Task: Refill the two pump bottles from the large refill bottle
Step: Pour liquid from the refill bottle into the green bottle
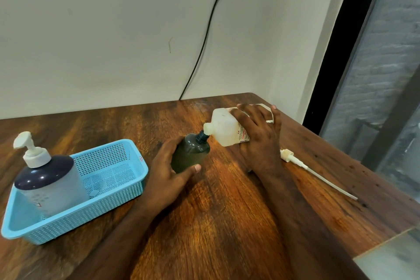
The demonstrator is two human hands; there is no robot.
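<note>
A small dark green bottle (191, 154) with no pump stands mid-table, tilted a little, gripped by my left hand (168, 166). My right hand (259, 136) holds the large white refill bottle (223, 127) tipped on its side, its open spout touching the dark bottle's neck. The removed white pump head with its long tube (306, 166) lies on the table to the right of my right wrist. A second pump bottle (48, 184), grey with a dark top and a white pump, stands in the left end of a blue basket (127, 191).
The wooden table (216, 223) meets a white wall behind, where a black cable (204, 41) hangs down. The table's right edge runs beside a dark window frame (336, 48). A pale surface (393, 257) sits at the lower right corner.
</note>
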